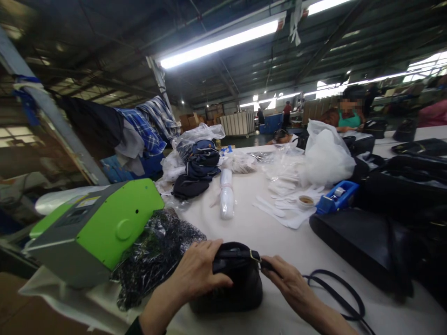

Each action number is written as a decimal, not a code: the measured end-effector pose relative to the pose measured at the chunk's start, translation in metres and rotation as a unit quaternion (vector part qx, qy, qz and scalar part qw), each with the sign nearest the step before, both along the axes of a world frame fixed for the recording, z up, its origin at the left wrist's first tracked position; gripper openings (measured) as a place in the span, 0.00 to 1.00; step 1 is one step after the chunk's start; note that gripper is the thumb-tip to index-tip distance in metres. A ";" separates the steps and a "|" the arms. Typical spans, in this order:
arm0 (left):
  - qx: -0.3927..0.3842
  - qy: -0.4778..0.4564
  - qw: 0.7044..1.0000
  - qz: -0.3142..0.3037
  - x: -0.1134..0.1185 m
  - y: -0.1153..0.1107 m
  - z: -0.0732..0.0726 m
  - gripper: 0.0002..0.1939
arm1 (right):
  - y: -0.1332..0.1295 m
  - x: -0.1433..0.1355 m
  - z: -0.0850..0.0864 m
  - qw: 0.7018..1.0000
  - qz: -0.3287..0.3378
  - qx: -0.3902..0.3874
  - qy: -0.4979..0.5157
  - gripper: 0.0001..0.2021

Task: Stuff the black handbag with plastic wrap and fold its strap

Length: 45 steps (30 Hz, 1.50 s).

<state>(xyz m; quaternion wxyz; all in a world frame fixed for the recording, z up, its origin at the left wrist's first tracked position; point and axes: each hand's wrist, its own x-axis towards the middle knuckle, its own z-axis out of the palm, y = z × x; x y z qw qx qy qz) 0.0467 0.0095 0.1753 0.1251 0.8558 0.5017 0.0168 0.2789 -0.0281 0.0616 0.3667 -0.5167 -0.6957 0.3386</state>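
Head view, left to right: a green machine (101, 223) crowds the table's near-left edge, the left hand (197, 274) curls over the small black bag (230, 284) lying crosswise at the near edge, the right hand (286, 281) pinches its strap (335, 291) trailing rightward, bare table (251, 228) beyond.

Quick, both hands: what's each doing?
Left hand: closed on the small black leather bag.
Right hand: pinching the bag's black strap.

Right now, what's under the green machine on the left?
The green machine rests partly on a clear bag of dark items and the white table. Whatever lies beneath its body is hidden.
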 end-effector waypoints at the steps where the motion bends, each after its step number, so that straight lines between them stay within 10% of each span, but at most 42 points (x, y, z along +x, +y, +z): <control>1: -0.009 -0.011 1.000 0.006 -0.004 0.000 0.001 0.37 | -0.001 0.002 0.002 1.000 -0.006 0.001 0.003 0.12; 8: -0.083 -0.184 0.978 0.052 -0.039 0.008 -0.006 0.39 | -0.001 0.006 0.032 0.998 -0.057 0.012 0.034 0.14; 15: -0.151 -0.400 0.897 0.114 -0.060 0.017 -0.019 0.27 | 0.010 0.011 0.051 0.994 -0.103 0.018 0.004 0.21; 27: -0.190 -0.515 0.825 0.133 -0.072 0.017 -0.046 0.28 | 0.018 -0.005 0.092 0.994 -0.111 0.011 -0.006 0.20; 37: -0.136 -0.438 0.882 0.109 -0.062 0.017 -0.009 0.29 | 0.028 -0.009 0.105 0.996 -0.081 0.035 0.025 0.18; 45: -0.118 -0.389 0.913 -0.046 -0.022 0.024 0.019 0.19 | 0.036 -0.043 0.134 0.996 -0.034 0.062 0.054 0.19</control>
